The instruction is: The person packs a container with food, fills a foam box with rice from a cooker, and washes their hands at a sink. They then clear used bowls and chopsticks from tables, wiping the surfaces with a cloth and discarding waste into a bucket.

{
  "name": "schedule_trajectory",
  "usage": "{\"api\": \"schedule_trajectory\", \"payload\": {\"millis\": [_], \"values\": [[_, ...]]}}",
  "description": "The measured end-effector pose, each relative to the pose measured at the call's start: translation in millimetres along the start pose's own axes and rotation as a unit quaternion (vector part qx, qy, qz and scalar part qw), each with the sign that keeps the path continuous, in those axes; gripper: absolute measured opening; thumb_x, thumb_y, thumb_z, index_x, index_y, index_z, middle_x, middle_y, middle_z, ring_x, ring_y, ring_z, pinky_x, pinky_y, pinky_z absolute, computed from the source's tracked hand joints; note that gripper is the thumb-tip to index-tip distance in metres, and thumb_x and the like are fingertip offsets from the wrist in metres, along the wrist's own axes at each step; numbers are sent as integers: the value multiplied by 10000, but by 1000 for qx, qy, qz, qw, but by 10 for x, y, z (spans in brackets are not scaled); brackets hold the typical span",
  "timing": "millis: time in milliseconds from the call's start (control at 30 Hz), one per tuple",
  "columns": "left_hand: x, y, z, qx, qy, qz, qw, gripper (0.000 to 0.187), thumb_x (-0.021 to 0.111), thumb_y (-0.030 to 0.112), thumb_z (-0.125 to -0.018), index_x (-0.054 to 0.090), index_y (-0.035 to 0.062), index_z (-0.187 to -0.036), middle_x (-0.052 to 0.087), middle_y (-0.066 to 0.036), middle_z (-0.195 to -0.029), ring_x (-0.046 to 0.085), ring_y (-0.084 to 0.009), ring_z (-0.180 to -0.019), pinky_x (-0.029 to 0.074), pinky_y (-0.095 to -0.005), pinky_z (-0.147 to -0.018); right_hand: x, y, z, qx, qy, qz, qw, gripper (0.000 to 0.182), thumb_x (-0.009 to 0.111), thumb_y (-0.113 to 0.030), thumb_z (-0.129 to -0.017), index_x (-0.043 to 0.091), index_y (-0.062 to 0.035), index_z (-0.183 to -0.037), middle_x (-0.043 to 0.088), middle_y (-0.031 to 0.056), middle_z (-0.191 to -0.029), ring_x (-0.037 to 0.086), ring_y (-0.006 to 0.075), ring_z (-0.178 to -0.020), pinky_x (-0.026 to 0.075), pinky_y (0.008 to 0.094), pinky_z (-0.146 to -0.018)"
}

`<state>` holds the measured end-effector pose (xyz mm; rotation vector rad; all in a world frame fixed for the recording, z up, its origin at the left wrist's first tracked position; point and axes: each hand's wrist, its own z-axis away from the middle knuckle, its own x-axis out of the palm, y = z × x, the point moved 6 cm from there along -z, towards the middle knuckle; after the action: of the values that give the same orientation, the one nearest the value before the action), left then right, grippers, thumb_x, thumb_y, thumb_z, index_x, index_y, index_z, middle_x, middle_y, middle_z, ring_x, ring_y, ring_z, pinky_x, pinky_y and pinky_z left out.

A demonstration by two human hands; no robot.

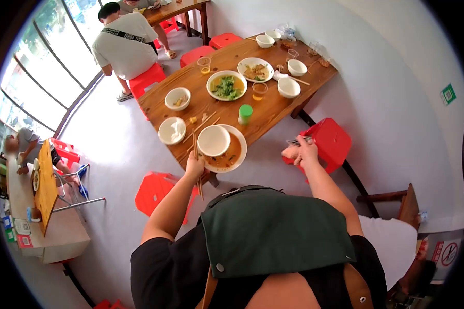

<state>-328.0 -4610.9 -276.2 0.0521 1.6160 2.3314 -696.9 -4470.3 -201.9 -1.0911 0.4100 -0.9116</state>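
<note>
My left hand [194, 166] is closed around chopsticks [195, 145] and is at the left rim of a white plate [239, 160] with reddish broth. An empty-looking white bowl [214, 140] rests in that plate. Over to the right, beyond the table edge and beside a red stool, my right hand [307, 152] is closed on a crumpled pinkish cloth [291, 152], its exact nature unclear. A green-capped container [245, 114] stands on the wooden table [273, 112] near the plate.
Dishes of greens [227, 86] and other food [255, 70], several white bowls and cups of drink cover the table. Red stools [332, 144] [159, 193] flank it. A person [129, 46] sits beyond the far left end; another [28, 144] is at the far left.
</note>
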Motion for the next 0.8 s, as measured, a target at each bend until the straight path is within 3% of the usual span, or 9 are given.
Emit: {"api": "schedule_trajectory", "payload": {"millis": [100,200,267,300,467,533,567,633,800], "values": [[31,170,-76,-40,5,31,999,367,387,-74,-700,385,9,-1058,545,-120,-787,537,-196,-449,442,-262,-344,448,16,-478,-24,-36,0,999,269,629,-260,-745,389,-138,-759,461,31,-642,364,124,-384,183,282,-259],[-4,178,-185,-62,17,37,997,387,401,-80,-689,372,16,-1063,552,-117,-774,529,-178,-441,428,-252,-340,926,18,-822,-88,-69,72,991,245,622,-256,-751,456,-92,-826,504,46,-710,447,143,-473,332,305,-349],[29,200,-255,-66,19,39,997,347,403,-91,-709,383,-10,-1046,541,-130,-830,544,-189,-477,458,-254,-375,1176,103,-1150,-184,-99,191,959,284,611,-239,-765,510,-17,-911,539,50,-771,508,150,-611,430,279,-552],[43,251,-244,-72,32,39,996,350,402,-88,-716,379,-8,-1055,544,-129,-832,535,-180,-465,456,-250,-375,1312,16,-1094,-127,-141,201,961,292,590,-221,-781,542,-2,-967,570,67,-814,532,167,-745,425,261,-700],[100,212,-252,-90,80,65,991,409,396,-79,-726,354,1,-1124,556,-122,-831,542,-171,-497,456,-243,-378,1508,-255,-2480,-357,-97,290,883,273,490,-190,-823,532,27,-984,584,120,-831,563,195,-711,457,300,-624],[167,283,-196,-94,105,77,987,395,399,-81,-729,364,1,-1114,560,-124,-837,550,-172,-505,462,-241,-391,1827,-377,-2530,-11,-169,264,950,217,434,-161,-855,493,-23,-1012,537,76,-777,514,138,-640,403,257,-485],[197,300,-182,-97,113,75,986,395,399,-81,-729,364,1,-1114,560,-124,-837,550,-172,-505,462,-241,-391,1976,-424,-2638,-7,-178,263,948,217,434,-161,-855,493,-23,-1012,537,76,-777,514,138,-640,403,257,-485],[264,224,-126,-140,132,85,978,344,420,-61,-763,385,-1,-1101,563,-119,-823,554,-168,-511,463,-238,-405,2113,-225,-2778,223,-171,296,913,175,361,-126,-858,462,-66,-988,514,87,-756,482,146,-552,338,258,-386],[336,283,-17,-135,219,48,965,254,466,30,-825,440,-16,-1073,577,-107,-767,555,-145,-489,463,-229,-421,2256,-51,-3064,331,-129,236,905,179,297,-73,-844,446,-107,-937,498,84,-670,417,108,-454,257,198,-333]]}}
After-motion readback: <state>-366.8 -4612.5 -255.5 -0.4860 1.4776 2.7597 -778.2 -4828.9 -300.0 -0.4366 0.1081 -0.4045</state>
